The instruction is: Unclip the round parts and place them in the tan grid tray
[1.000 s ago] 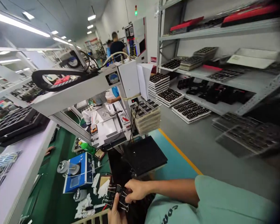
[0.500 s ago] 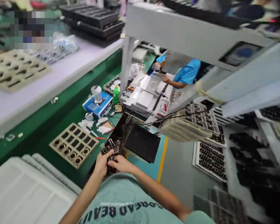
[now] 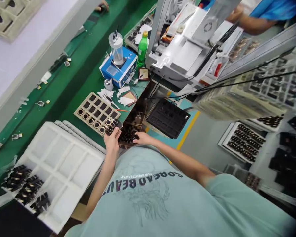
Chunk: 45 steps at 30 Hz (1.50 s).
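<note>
Now, the left hand is closed around a black clip-bound part, above the near right edge of the beige tray on the green desk. From this part, the brown carton of black clips lies to the right, just beside the desk's right edge. The right hand is nearer to these clips; its fingers bend toward them, but I cannot tell if they grip one

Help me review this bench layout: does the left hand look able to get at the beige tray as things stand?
Probably yes: the left hand is right beside the beige tray, with nothing seen blocking the way between them. The black piece it holds could hinder a grasp, though.
</note>
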Each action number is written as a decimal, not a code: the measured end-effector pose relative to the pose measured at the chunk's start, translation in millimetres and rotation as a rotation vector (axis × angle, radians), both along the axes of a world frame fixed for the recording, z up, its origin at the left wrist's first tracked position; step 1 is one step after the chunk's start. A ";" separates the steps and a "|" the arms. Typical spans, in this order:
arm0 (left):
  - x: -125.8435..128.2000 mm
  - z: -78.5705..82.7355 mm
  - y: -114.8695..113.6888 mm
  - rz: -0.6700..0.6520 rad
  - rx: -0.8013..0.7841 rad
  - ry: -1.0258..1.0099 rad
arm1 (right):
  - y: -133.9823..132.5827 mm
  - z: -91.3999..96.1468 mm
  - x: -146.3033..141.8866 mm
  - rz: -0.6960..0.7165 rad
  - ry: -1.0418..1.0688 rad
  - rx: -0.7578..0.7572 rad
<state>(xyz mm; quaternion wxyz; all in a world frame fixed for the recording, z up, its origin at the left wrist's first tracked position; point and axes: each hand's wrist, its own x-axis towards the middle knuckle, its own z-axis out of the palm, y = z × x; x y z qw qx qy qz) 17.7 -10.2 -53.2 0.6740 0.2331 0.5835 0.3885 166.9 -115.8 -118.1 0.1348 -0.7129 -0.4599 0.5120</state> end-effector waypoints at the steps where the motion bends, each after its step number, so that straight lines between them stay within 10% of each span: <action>1: -3.6 -0.7 -1.2 -0.013 0.021 0.052 | 3.4 -7.9 1.3 -0.021 0.011 -0.010; 9: 0.7 0.1 -18.0 -0.478 0.156 0.230 | 32.2 27.6 22.1 -0.418 0.720 0.333; 18: 21.4 1.2 -26.6 -0.637 0.142 0.250 | 24.9 47.7 43.0 -0.792 0.666 0.426; 26: 33.9 4.6 -28.1 -0.959 0.088 0.171 | 12.3 60.9 56.0 -0.301 0.583 0.358; 31: 43.1 2.8 -32.0 -1.029 0.001 0.157 | 10.6 62.6 61.2 -0.332 0.389 0.442; 38: -1.0 -11.0 -26.7 -0.693 -0.255 0.152 | 10.8 25.7 73.9 -0.423 0.140 0.304; 45: -5.7 -43.5 -8.7 -0.335 -0.453 -0.028 | 7.4 -22.3 14.2 -0.259 0.480 0.352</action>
